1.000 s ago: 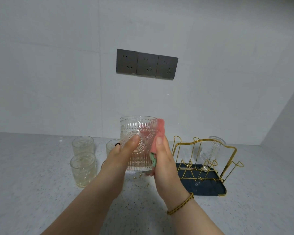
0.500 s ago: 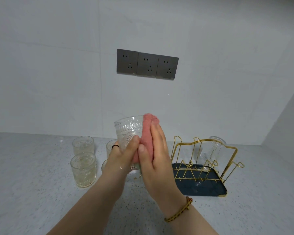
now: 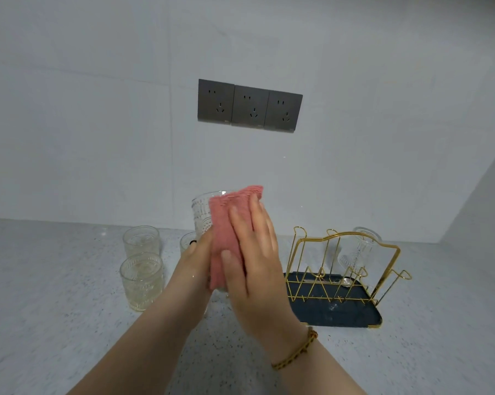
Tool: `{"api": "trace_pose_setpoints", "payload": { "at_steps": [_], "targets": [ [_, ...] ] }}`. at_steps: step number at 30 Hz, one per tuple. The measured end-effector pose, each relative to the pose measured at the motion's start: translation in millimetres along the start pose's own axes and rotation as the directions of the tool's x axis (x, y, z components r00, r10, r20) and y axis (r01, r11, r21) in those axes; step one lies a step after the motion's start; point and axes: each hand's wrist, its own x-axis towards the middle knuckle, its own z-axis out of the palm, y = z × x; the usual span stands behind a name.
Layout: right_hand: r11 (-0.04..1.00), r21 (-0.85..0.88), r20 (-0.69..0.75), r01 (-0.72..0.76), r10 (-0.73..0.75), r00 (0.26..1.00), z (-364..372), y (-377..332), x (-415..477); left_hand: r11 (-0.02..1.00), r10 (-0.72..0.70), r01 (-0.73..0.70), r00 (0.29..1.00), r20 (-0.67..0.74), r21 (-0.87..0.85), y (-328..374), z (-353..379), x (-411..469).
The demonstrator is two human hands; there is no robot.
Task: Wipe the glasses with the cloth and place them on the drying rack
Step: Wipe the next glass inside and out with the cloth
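An embossed clear glass [image 3: 201, 212] is held upright above the counter, mostly covered by a pink cloth [image 3: 226, 232]. My left hand [image 3: 196, 259] grips the glass from the left side. My right hand [image 3: 254, 252] presses the cloth flat against the near side of the glass with straight fingers. The gold wire drying rack [image 3: 351, 269] on a dark blue tray [image 3: 340, 316] stands to the right, with one clear glass [image 3: 360, 249] upside down on a back prong. Two glasses [image 3: 141, 240] [image 3: 141, 279] stand at the left; a third [image 3: 187, 242] shows behind my left hand.
The speckled white countertop [image 3: 55, 309] runs to a white wall bearing three grey sockets [image 3: 249, 105]. A side wall [image 3: 480, 209] closes the right corner behind the rack.
My right hand has slid the cloth from the glass's right side across its near face, now covering most of it. The glass has turned slightly in my left hand.
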Motion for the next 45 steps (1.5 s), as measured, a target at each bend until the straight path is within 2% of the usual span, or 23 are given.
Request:
{"api": "trace_pose_setpoints", "payload": {
  "at_steps": [2, 3, 4, 5, 6, 7, 10, 12, 14, 17, 18, 22, 26, 30, 32, 34, 36, 37, 38, 40, 42, 43, 45],
  "targets": [
    [0.970, 0.159, 0.083, -0.181, 0.170, 0.982, -7, 1, 4, 1.000, -0.025, 0.025, 1.000, 0.011, -0.010, 0, 1, -3],
    [0.891, 0.305, 0.160, -0.337, 0.301, 0.940, -10, 1, 5, 0.999, -0.028, 0.029, 0.999, 0.018, -0.033, 1, 2, -5],
    [0.758, 0.435, 0.253, -0.487, 0.416, 0.874, -13, 3, 7, 0.999, -0.027, 0.028, 1.000, 0.012, -0.047, 4, 3, -6],
    [0.650, 0.499, 0.310, -0.573, 0.484, 0.818, -14, 5, 6, 0.999, -0.016, 0.017, 1.000, 0.021, -0.035, 4, 3, -6],
    [0.618, 0.525, 0.317, -0.585, 0.496, 0.808, -16, 5, 5, 1.000, -0.012, 0.012, 0.999, 0.034, -0.020, 6, 4, -7],
    [0.636, 0.543, 0.287, -0.548, 0.473, 0.833, -16, 2, 2, 1.000, -0.003, 0.003, 0.999, 0.046, -0.008, 6, 2, -6],
    [0.799, 0.474, 0.142, -0.369, 0.344, 0.928, -9, -11, -6, 0.999, -0.032, 0.032, 0.999, 0.029, 0.000, 7, -2, -5],
    [0.873, 0.383, 0.103, -0.302, 0.285, 0.953, -8, -11, -6, 0.999, -0.032, 0.032, 0.999, 0.026, 0.002, 6, -3, -5],
    [0.814, 0.455, 0.149, -0.361, 0.330, 0.932, -12, -9, -1, 0.999, -0.032, 0.032, 0.999, 0.017, -0.004, 7, -1, -5],
    [0.543, 0.668, 0.294, -0.508, 0.435, 0.851, -19, 1, 4, 0.997, -0.041, 0.043, 0.999, -0.023, 0.062, 5, 3, -6],
    [0.524, 0.678, 0.292, -0.516, 0.452, 0.843, -19, 3, 4, 0.994, -0.058, 0.062, 0.997, -0.046, 0.091, 6, 4, -6],
    [0.608, 0.597, 0.228, -0.524, 0.497, 0.837, -20, 4, -1, 0.987, -0.052, 0.071, 0.990, -0.131, 0.144, 3, 6, -3],
    [0.722, 0.500, 0.137, -0.479, 0.480, 0.867, -22, 1, 1, 0.978, -0.068, 0.113, 0.968, -0.241, 0.178, 2, 7, -2],
    [0.901, 0.245, 0.092, -0.358, 0.345, 0.934, -9, -4, -3, 0.982, -0.162, 0.176, 0.969, -0.187, 0.061, -2, 12, -2],
    [0.932, 0.174, 0.080, -0.319, 0.309, 0.948, -7, -4, -5, 0.983, -0.163, 0.176, 0.968, -0.191, 0.055, 0, 12, -2],
    [0.899, 0.279, 0.114, -0.338, 0.319, 0.941, -12, -3, -3, 0.987, -0.158, 0.162, 0.969, -0.191, 0.008, 2, 9, -2],
    [0.763, 0.480, 0.183, -0.433, 0.396, 0.900, -17, 3, 0, 0.987, -0.153, 0.157, 0.972, -0.178, 0.011, 2, 7, 0],
    [0.696, 0.527, 0.219, -0.487, 0.443, 0.870, -19, 5, 2, 0.988, -0.145, 0.152, 0.975, -0.171, 0.027, 1, 7, 1],
    [0.673, 0.534, 0.232, -0.512, 0.465, 0.854, -19, 5, 2, 0.988, -0.140, 0.147, 0.978, -0.151, 0.038, -1, 5, 0],
    [0.814, 0.398, 0.158, -0.424, 0.394, 0.905, -13, -3, -1, 0.988, -0.143, 0.149, 0.985, -0.100, 0.049, 0, 4, -1],
    [0.958, 0.148, 0.086, -0.246, 0.235, 0.968, -4, -11, -5, 0.989, -0.132, 0.137, 0.988, -0.081, 0.059, 2, 2, -1],
    [0.983, 0.056, 0.061, -0.175, 0.171, 0.983, -1, -12, -7, 0.991, -0.120, 0.125, 0.988, -0.100, 0.046, 3, 3, -2],
    [0.993, -0.008, 0.032, -0.121, 0.121, 0.992, -1, -7, -6, 0.991, -0.119, 0.125, 0.988, -0.102, 0.049, 3, 2, -1]
  ]
}}
